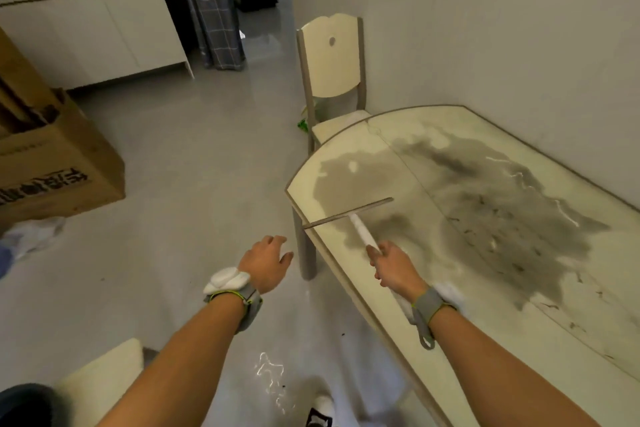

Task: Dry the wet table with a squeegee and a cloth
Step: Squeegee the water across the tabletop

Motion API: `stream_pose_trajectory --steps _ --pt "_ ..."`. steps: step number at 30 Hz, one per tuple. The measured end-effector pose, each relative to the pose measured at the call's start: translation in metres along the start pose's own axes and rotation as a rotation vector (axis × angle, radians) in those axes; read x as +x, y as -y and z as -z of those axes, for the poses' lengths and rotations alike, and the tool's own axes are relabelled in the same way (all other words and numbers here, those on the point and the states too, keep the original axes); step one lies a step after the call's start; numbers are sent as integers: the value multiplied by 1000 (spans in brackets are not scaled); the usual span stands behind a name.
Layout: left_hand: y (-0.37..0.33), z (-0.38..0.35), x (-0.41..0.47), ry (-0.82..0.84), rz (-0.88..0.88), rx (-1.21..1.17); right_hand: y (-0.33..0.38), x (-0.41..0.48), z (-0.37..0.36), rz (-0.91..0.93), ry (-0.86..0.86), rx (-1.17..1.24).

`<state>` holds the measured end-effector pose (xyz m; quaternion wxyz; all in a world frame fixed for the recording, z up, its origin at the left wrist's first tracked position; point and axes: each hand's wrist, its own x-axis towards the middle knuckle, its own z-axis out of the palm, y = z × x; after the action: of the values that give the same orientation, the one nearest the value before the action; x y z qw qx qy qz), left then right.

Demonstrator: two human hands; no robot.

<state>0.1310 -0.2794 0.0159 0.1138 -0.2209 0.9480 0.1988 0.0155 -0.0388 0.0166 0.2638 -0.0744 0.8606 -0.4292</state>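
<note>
- Two bare hands show in the head view: the right hand grips the squeegee by its white handle, blade lying on the table at its near left edge.
- Left hand hovers over the floor, fingers relaxed, holding nothing.
- Dark water spreads across the tabletop; a chair stands at the far end.

This is a home's dining corner: a cream surface set against a plain wall with a matching chair at its end, white cabinets opposite, a checked curtain at a doorway to another room, and a cardboard box on the glossy grey floor.
</note>
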Motion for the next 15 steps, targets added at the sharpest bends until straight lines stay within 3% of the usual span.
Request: stream_pose_trajectory --steps 8,15 --pt "18 14 141 12 -50 53 28 115 -1 123 3 -554" --pt "44 33 272 83 -105 39 82 231 -1 26 -39 -748"
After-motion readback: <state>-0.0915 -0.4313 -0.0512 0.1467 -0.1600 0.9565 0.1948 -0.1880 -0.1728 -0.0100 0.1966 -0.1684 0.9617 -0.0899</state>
